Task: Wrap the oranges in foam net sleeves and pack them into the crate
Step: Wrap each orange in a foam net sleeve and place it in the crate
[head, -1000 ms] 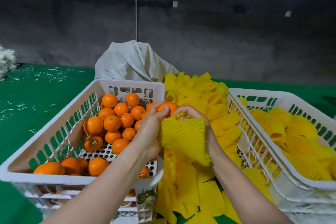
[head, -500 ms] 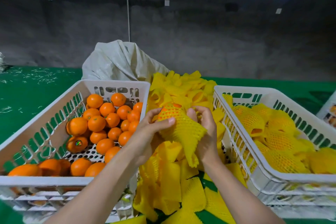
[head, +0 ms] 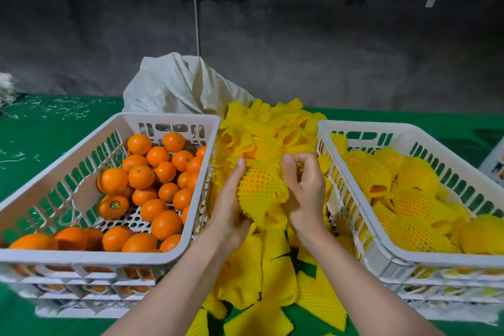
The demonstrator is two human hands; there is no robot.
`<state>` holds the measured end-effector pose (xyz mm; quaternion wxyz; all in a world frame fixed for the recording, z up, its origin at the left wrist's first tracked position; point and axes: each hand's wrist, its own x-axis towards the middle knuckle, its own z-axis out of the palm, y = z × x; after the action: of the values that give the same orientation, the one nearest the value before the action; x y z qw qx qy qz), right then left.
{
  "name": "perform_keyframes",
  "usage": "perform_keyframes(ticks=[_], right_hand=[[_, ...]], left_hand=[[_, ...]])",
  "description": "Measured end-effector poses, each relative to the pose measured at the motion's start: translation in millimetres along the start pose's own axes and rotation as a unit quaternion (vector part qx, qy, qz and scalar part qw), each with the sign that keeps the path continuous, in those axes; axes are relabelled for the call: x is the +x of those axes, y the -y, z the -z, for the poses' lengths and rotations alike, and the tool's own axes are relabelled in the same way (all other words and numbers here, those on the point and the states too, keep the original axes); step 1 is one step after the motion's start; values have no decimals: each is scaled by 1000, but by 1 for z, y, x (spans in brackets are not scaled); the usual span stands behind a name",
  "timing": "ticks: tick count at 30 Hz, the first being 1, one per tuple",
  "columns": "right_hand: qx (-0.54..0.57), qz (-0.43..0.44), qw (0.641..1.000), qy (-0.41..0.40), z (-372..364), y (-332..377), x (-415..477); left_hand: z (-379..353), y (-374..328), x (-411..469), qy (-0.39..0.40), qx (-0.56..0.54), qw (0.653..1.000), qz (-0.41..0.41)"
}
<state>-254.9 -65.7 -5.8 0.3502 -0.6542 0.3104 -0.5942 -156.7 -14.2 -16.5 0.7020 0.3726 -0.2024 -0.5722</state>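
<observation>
An orange inside a yellow foam net sleeve sits between my two hands, above the pile of loose sleeves. My left hand cups its left side and underside. My right hand pinches the sleeve's right edge with curled fingers. The white crate on the left holds several bare oranges. The white crate on the right holds several wrapped oranges.
A grey-white sack lies behind the sleeve pile. Both crates stand on other crates, on a green table cover. More flat sleeves are spread between the crates, under my forearms. A dark wall rises behind the table.
The sleeve has been pulled over the orange, which now shows only through the mesh. My hands and the orange have shifted right from the left crate's rim to above the sleeve pile.
</observation>
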Motion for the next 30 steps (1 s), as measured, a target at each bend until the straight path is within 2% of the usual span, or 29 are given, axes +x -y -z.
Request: perform_keyframes(ticks=[3,5,7,10,16,18,20,22,23,25,27,28,29,30], right_hand=[[41,-35,998,36,3,-1,8],[80,-88,991,57,5,-3,10],[129,-173,974,76,4,-7,11],[198,-249,944,86,0,-15,8],[118,-231,957,127,8,-23,-1],[146,-294,936,126,9,-21,-3],[192,-369,900,130,9,-24,-6],[226,-386,884,136,8,-26,-12],[240,-392,879,129,8,-27,-15],[253,-407,869,125,10,-30,-19],[284,-419,854,119,14,-29,-19],[296,-427,847,119,16,-30,-18],[299,-434,841,122,18,-31,-18],[305,-448,832,118,19,-30,-19]], left_hand=[[-1,-3,-2,7,-2,999,33],[-2,-7,-3,28,-17,998,58],[-5,-10,-4,41,-33,996,70],[-12,-8,-2,2,-58,995,86],[-8,-4,2,-66,-61,992,85],[-9,-3,2,-80,-53,992,85],[-12,2,5,-117,2,992,53],[-13,9,7,-188,108,976,-13],[-12,12,8,-209,181,959,-67],[-7,19,8,-209,336,899,-189],[-3,24,6,-203,428,844,-250],[-3,26,6,-203,438,836,-262],[-3,27,7,-200,421,845,-264],[-5,28,8,-189,376,871,-255]])
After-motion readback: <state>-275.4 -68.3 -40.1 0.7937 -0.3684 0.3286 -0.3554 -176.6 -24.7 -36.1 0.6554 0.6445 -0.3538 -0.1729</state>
